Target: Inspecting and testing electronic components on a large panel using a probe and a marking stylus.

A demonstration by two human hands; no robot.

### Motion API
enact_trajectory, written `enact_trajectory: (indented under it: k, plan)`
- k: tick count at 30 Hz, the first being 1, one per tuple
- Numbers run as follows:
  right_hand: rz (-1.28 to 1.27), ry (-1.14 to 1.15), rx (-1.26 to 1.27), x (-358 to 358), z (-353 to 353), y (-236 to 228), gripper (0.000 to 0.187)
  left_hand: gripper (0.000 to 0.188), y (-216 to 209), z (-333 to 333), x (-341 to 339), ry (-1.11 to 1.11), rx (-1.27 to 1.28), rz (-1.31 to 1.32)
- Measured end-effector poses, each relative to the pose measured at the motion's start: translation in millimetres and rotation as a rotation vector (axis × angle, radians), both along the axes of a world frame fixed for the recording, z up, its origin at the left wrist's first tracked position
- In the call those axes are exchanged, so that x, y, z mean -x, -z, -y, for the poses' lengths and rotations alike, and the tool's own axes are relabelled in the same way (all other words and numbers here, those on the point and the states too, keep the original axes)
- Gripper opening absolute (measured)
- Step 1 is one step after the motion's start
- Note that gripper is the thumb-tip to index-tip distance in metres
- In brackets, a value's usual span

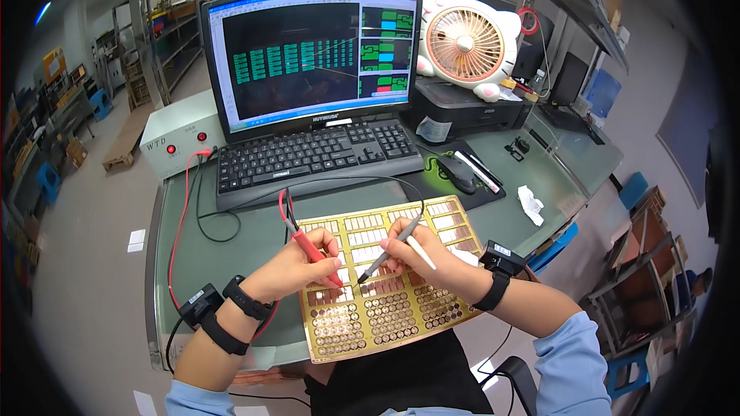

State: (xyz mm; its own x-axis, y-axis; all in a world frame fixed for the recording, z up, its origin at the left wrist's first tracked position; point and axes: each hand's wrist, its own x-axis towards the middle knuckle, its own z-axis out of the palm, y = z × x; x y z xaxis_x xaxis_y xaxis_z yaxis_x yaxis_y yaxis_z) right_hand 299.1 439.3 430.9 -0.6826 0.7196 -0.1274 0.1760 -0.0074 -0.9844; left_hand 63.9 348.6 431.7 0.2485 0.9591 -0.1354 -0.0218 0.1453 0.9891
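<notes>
A gold-coloured circuit board panel [358, 253] lies at the table's front edge, with rows of small rectangular pads and, nearest me, rows of round ones. My left hand [297, 268] is closed around a red test probe [308, 246], its tip down at the panel's middle rows. In my right hand [420, 250] is a grey test probe [376, 266], gripped like a pen, with its dark tip close to the red one. Whether either tip touches a pad is too fine to tell. A slim white stick [421, 252] also pokes out from between my right fingers.
Behind the panel stand a black keyboard [316, 156] and a monitor [308, 62] showing a green board layout. A white box with red sockets [181, 139] feeds the probe cables at left. To the right are a mouse [456, 173], crumpled tissue [530, 205], printer [470, 112] and fan [470, 42].
</notes>
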Motion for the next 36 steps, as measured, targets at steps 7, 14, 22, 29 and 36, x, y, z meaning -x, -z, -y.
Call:
enact_trajectory:
  k: [7, 14, 22, 29, 36]
  plan:
    - [-0.048, 0.014, 0.009, 1, -2, 9, 0.021, 0.016, 5, -3, -1, 0.002, 0.008, 0.027]
    - [0.005, -0.018, 0.002, 0, -2, 7, 0.018, 0.016, 5, -1, -1, 0.004, 0.017, 0.032]
    - [0.1, -0.064, -0.2, 6, 7, -10, 0.019, 0.019, 2, 0, -2, 0.034, -0.088, -0.127]
    - [0.175, -0.095, -0.432, 13, 13, -20, 0.022, 0.02, 2, 3, -2, 0.06, -0.155, -0.192]
    - [0.034, -0.139, -0.523, 38, 1, -20, 0.036, 0.033, -9, 6, -9, 0.154, -0.109, -0.117]
